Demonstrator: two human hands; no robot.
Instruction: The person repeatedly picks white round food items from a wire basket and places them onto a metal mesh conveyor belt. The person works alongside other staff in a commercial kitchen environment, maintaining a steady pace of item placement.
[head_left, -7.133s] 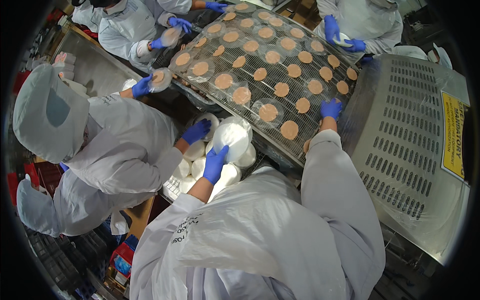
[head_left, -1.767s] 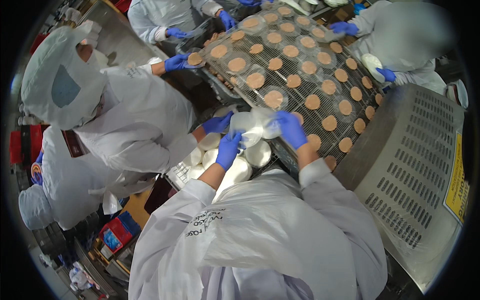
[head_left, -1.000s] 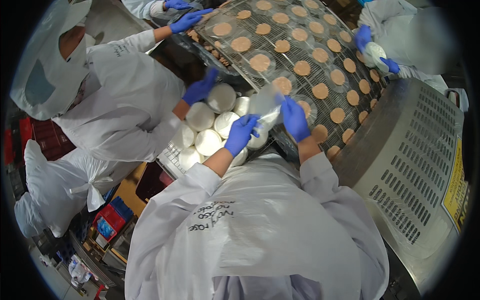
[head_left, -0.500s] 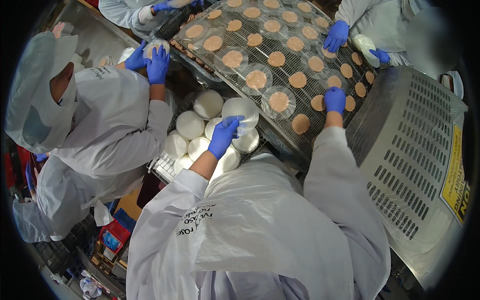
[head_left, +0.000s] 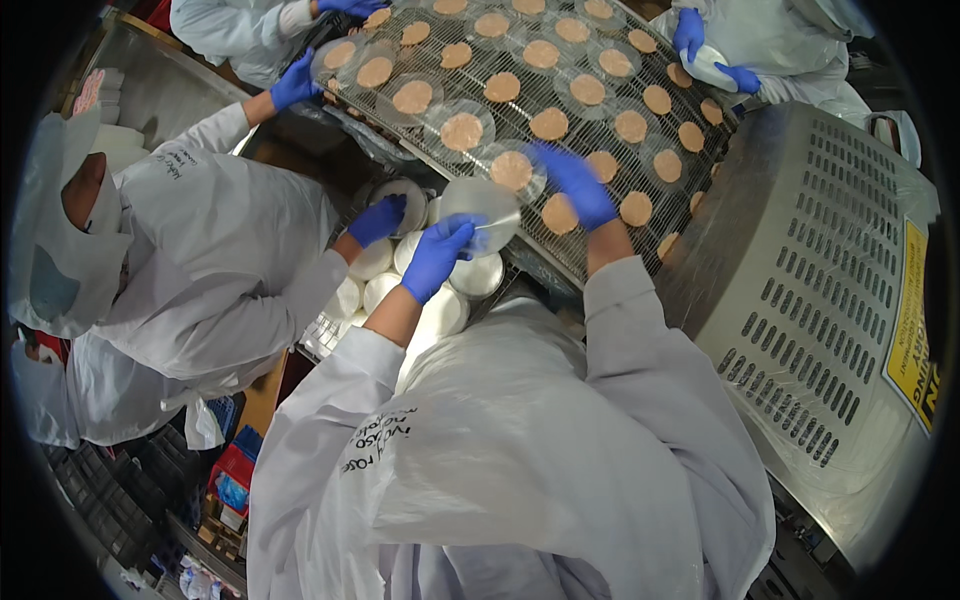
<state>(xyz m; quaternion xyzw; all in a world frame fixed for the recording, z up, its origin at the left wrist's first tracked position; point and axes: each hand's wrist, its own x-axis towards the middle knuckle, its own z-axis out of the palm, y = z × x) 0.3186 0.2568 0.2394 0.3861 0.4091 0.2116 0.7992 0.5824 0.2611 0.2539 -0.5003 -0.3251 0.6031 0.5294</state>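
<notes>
Left glove (head_left: 434,262) and right glove (head_left: 580,190) both plain saturated blue, thin, snug; right one motion-blurred. Left sleeve (head_left: 340,385) and right sleeve (head_left: 637,325): pale grey-white cloth, loose, wide, cuffs (head_left: 612,278) ending short of the gloves. Over the coat (head_left: 715,480), glossy white plastic apron (head_left: 520,440), heavily creased, black handwriting (head_left: 374,438) on its left side.

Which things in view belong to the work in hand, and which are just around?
In use:
- clear round sheets, held by the left hand
- tan patties on the mesh conveyor, under the blurred right hand
- round white stacks beside the left hand, probably supply

Apparently just around:
- red bin
- dark crates
- yellow sign
</notes>
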